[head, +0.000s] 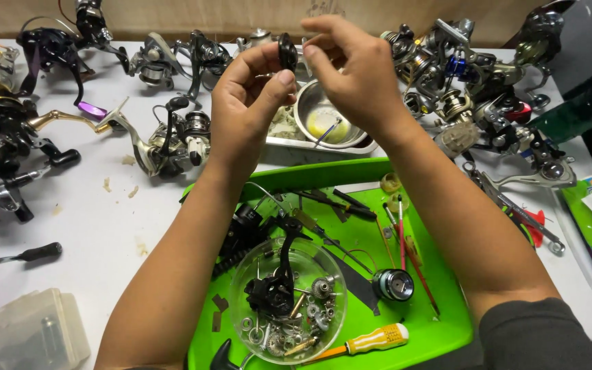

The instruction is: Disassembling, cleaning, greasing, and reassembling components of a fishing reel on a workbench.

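While both hands meet at top centre, left hand (244,96) pinches a dark disc (287,52) at its fingertips; right hand (351,72) fingers close on its right edge.

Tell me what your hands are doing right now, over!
Left hand and right hand raised together, pinching a small dark round part. Steel bowl right below. Nothing between them, over.

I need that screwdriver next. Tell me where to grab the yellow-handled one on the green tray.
Grip the yellow screwdriver by its fat yellow handle, coming from above. It lies flat on the green tray, its shaft running left toward the clear bowl; the handle end is free, and thick enough to pinch.
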